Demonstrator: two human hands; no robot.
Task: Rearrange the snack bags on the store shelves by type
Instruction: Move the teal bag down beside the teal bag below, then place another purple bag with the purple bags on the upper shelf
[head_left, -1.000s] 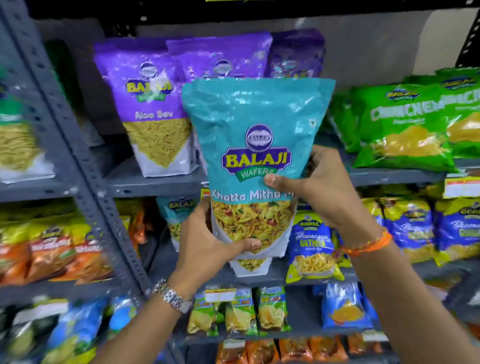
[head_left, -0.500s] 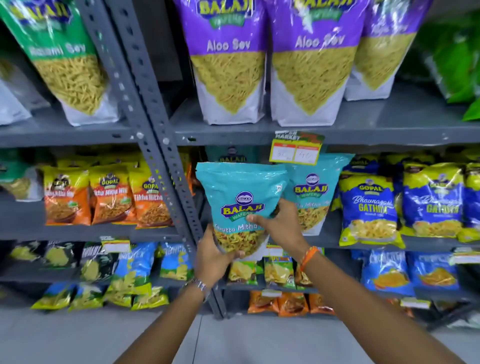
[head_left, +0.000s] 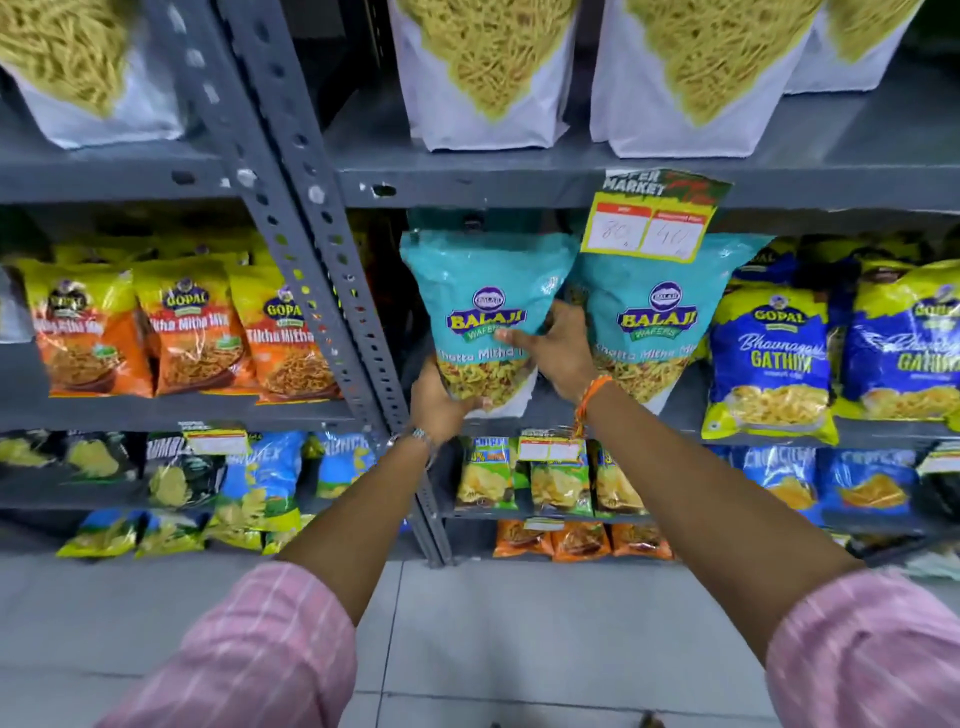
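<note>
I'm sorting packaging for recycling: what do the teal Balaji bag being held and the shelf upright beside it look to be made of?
Teal Balaji bag: likely glossy plastic film; it shows glare spots and crinkles under the hands. Shelf upright: probably grey-painted steel angle, matte, with rows of punched holes and bolts.

The top edge crops the sev bags (head_left: 485, 73); price tag (head_left: 652, 221) figures unreadable.

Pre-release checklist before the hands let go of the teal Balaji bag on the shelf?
1. Both hands on the held teal bag: left hand under its base, right hand at its side. ok.
2. Type match: neighbouring teal bag has the same label. ok.
3. Bag upright, label forward. ok.
4. Base fully seated on the shelf: hidden by the left hand. cannot tell.
5. Clears the price tag overhead. ok.
</note>
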